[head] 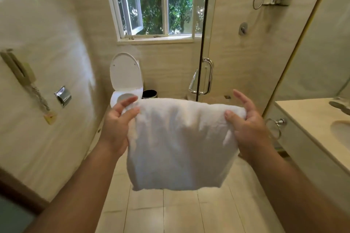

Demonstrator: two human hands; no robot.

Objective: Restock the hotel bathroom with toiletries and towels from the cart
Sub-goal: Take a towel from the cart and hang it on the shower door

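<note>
A white towel (178, 143) hangs folded in the air in front of me, over the tiled floor. My left hand (117, 125) pinches its upper left corner between thumb and fingers. My right hand (248, 125) pinches the upper right corner, with the other fingers spread. The towel's lower edge hangs free at about knee height. A chrome towel ring (274, 126) is fixed on the side of the vanity, just right of my right hand.
A toilet (126, 81) with its lid up stands ahead, a black bin (149, 93) beside it. The glass shower door with a chrome handle (205, 75) is ahead right. The vanity counter (310, 119) and sink are at right. A wall phone (20, 73) and paper holder (63, 96) hang on the left wall.
</note>
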